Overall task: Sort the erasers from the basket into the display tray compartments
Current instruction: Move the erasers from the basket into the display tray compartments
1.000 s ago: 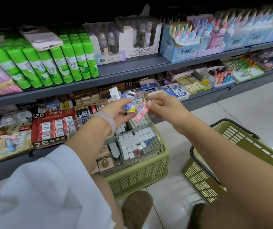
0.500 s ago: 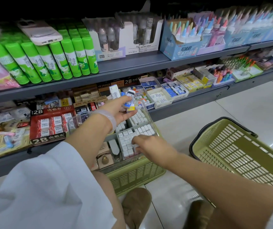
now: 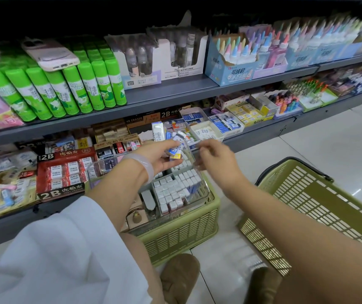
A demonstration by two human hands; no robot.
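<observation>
A person crouches before shop shelves [image 3: 175, 88] of stationery, seen from above their own arms. On the far left, green glue sticks [image 3: 66, 88] stand in rows on the upper shelf, with a phone [image 3: 49, 54] lying on top of them, likely parked there to free both hands.

Below, the clear tray [image 3: 197, 194] sits across the top of a green basket [image 3: 180, 233] on the floor, which raises it within easy reach. Its compartments hold small white erasers [image 3: 175, 189] packed upright in neat rows, so more fit and the ends show.

The left hand [image 3: 160, 156] hovers just above the tray, its grip curled around a small bunch of erasers [image 3: 176, 147] with blue and yellow wrappers, held like a ready supply.

The right hand [image 3: 214, 156] is close beside it, thumb and fingers drawn nearly together as if to pick one from the bunch. It is blurred, and I cannot tell whether it holds anything.

To the right, a second basket [image 3: 311, 216] stands on the floor tiles, well apart from the tray; no erasers are visible in it from here.
</observation>
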